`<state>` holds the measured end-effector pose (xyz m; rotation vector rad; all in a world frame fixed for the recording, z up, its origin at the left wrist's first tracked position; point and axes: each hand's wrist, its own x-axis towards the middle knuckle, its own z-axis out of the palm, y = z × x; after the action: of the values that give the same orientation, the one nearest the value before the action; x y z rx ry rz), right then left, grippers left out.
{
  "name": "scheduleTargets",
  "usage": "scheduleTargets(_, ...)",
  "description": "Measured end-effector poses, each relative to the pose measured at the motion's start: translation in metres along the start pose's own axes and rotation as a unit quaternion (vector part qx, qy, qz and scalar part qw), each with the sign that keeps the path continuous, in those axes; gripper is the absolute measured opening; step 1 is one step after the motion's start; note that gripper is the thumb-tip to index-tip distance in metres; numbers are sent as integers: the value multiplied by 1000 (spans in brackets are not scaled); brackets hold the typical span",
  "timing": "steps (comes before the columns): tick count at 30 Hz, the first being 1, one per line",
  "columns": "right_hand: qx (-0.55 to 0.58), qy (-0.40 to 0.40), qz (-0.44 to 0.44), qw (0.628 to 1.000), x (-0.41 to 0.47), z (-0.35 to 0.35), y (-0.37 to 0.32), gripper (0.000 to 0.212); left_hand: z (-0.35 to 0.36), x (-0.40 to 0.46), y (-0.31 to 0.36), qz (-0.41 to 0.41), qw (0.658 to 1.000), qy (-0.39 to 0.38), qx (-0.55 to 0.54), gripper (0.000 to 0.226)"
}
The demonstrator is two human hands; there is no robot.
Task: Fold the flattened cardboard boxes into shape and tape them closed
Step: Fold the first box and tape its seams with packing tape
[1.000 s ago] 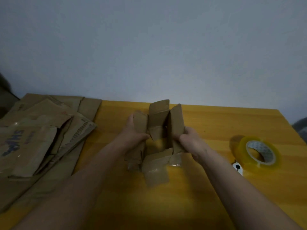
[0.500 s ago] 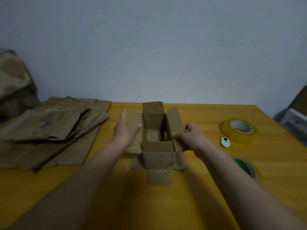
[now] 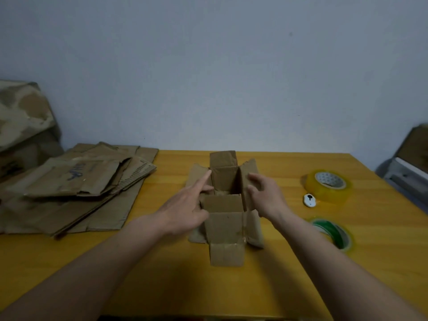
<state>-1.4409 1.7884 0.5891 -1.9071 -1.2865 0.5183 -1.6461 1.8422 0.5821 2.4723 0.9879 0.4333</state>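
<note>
While the small cardboard box (image 3: 225, 205) stands upright with all four top flaps spread outward, it sits mid-table on the yellow wooden table (image 3: 162, 274). Left of the box, the left hand (image 3: 185, 212) reaches in with its fingers extended and loose, index finger pointing along the left flap, gripping nothing. Right of the box, the right hand (image 3: 264, 198) hovers beside the right flap, fingers relaxed and slightly curved, holding nothing. Farther left of the box lies a stack of flattened cardboard boxes (image 3: 76, 184). Right of the box sit a clear tape roll (image 3: 328, 186), a small white cutter (image 3: 309, 200) and a green tape roll (image 3: 333, 234).
</note>
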Motion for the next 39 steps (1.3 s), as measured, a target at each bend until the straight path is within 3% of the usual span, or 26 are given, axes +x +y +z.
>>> scheduleTargets(1, -99, 6, -20, 995, -1, 1, 0, 39, 1, 2, 2, -11, 1000, -10, 4, 95)
scheduleTargets(3, -311, 39, -92, 945, -1, 1, -1, 36, 4, 9, 8, -48, 999, -8, 13, 105)
scheduleTargets(6, -418, 52, -232, 877, 3, -4, -2, 38, 9, 18, 12, -80, 996, 29, 42, 108)
scheduleTargets(8, -406, 28, -281, 869, 3, -6, -1, 42, 13, 20, 10, -79, 993, 64, 56, 106)
scheduleTargets(11, -307, -17, -282, 909, -9, -7, 6, 45, 18, 19, 3, -80, 991, 96, 54, 107)
scheduleTargets(15, -345, -13, -303, 888, -21, -4, 19, 42, 29, 20, 2, -77, 986, 106, 101, 102)
scheduleTargets(17, -375, -37, -276, 884, -20, -5, 10, 42, 27, 28, 6, -71, 979, 87, 172, 96)
scheduleTargets(20, -397, -75, -228, 886, -2, -11, -18, 41, 3, 55, 17, -62, 971, 1, 232, 93)
scheduleTargets(22, -385, -102, -216, 892, 12, -15, -33, 60, -14, 68, 22, -59, 979, -28, 191, 103)
scheduleTargets(25, -344, -103, -214, 908, 17, -13, -36, 80, -14, 66, 20, -62, 989, -2, 132, 117)
scheduleTargets(32, -409, -67, -256, 873, 0, 8, 1, 56, 29, 36, -2, -93, 986, 78, 115, 114)
scheduleTargets(36, -393, -89, -209, 891, 15, 4, -5, 64, 22, 36, -1, -120, 990, 42, 54, 124)
scheduleTargets(39, -340, -80, -154, 924, 36, 3, -20, 65, 15, 36, -2, -122, 992, 27, 9, 132)
